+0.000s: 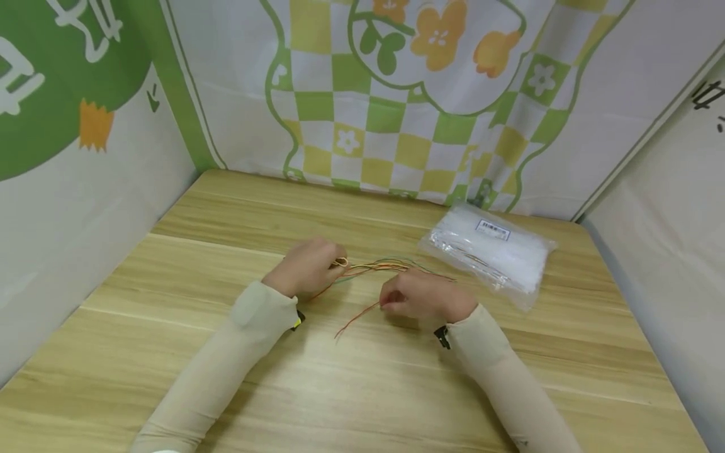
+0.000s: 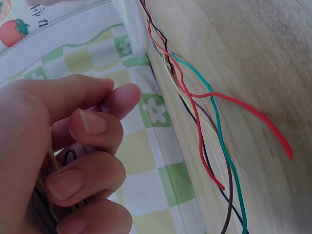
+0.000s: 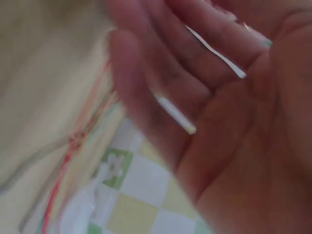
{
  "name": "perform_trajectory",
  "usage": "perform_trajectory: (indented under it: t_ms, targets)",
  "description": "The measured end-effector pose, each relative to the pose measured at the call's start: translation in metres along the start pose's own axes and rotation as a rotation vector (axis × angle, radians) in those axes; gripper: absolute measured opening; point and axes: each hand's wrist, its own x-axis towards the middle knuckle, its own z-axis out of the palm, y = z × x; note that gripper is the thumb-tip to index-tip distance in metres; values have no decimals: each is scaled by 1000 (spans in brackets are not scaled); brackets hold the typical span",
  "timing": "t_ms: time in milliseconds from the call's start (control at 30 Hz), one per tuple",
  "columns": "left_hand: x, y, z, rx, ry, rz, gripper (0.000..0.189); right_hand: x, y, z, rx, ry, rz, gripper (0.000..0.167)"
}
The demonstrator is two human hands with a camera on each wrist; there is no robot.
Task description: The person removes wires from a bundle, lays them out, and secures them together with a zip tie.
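A loose bundle of thin wires [image 1: 374, 266] in red, yellow, green and dark colours runs between the two hands over the table. My left hand [image 1: 310, 264] grips part of it; in the left wrist view, yellow and black wires [image 2: 70, 155] pass inside its curled fingers. Beside that hand, a green wire [image 2: 217, 117] and a red wire [image 2: 253, 112] spread apart. Between thumb and forefinger, my right hand [image 1: 419, 292] pinches a red wire [image 1: 357, 319] whose free end points toward the table's front. In the blurred right wrist view, its fingertips are hidden.
At the back right lies a clear plastic bag [image 1: 510, 258] with white contents and a printed label. The wooden table [image 1: 362, 396] meets a patterned cloth [image 1: 391, 119] behind, with white panels at both sides.
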Motion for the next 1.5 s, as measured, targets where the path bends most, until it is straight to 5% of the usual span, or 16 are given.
perform_trajectory:
  t_ms: [200, 467, 800, 1200, 1500]
  targets:
    - [-1, 3, 1, -13, 1, 3, 43, 6, -3, 8, 45, 103, -22, 17]
    - [1, 18, 6, 37, 31, 62, 24, 14, -24, 10, 39, 385, -63, 20]
    - [0, 41, 15, -22, -2, -1, 24, 19, -41, 20, 13, 622, -53, 10]
    - [1, 31, 11, -56, -91, 55, 32, 12, -9, 8, 28, 636, -49, 14]
    - [0, 28, 10, -54, -164, 110, 34, 12, 0, 6, 60, 491, -55, 8]
